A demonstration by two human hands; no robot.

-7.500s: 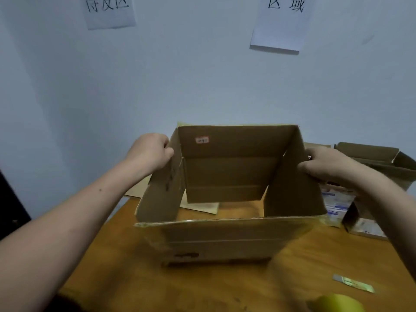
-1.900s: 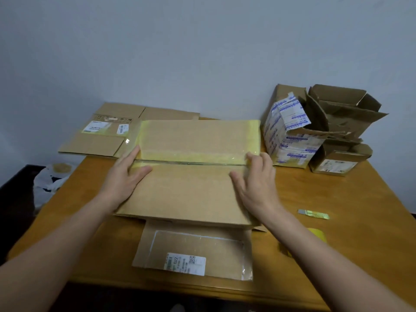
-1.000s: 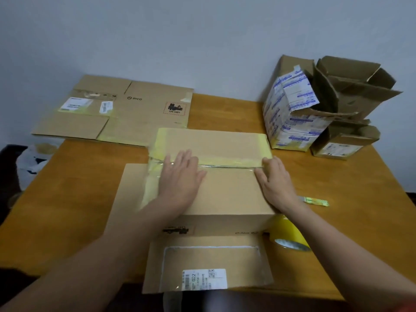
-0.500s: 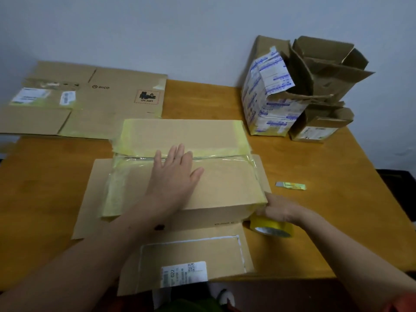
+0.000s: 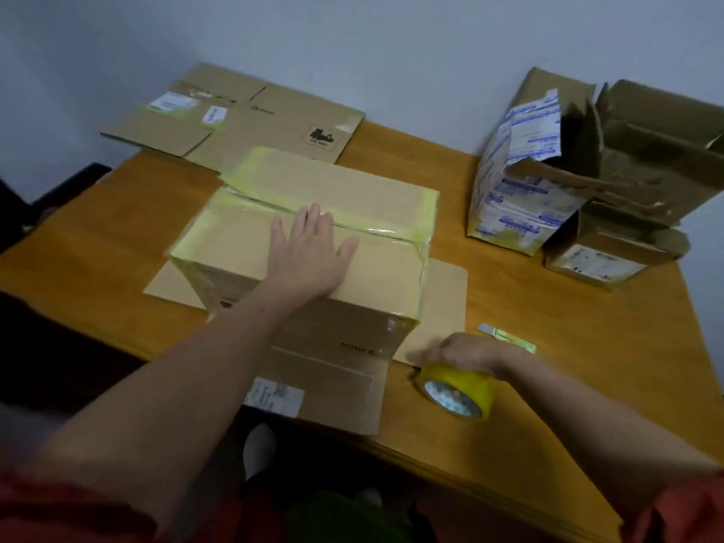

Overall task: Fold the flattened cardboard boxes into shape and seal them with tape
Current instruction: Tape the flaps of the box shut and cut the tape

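Right grip point(image 5: 462, 352): fingers curled down over the yellow tape roll point(image 5: 456, 389), holding it by its outer band; the roll is tipped so that its hollow core faces the viewer. The fingertips are blurred, so how tight the hold is cannot be told.

Left grip point(image 5: 309, 256), across from the right one: fingers spread straight, palm pressed flat on top of the cardboard box point(image 5: 235, 244). This pressure probably keeps the two top flaps shut and level while the tape is fetched. The seam point(image 5: 376, 229) between the flaps runs just under the fingertips, edged with old yellowish tape.

The box stands on the surface point(image 5: 568, 366) between the two grips, its lower flaps splayed outward; one labelled flap point(image 5: 325, 389) hangs over the surface's near edge, just beside the roll. A small strip point(image 5: 507, 339) lies just beyond the right grip. Farther off are flattened cardboard point(image 5: 266, 123), beyond the left grip, and a pile of opened boxes point(image 5: 525, 190), well beyond the right.

Change: a second ago both grips lay flat along the seam. The right one has since left the box for the roll; the left stays in place. Sealing has not yet begun.
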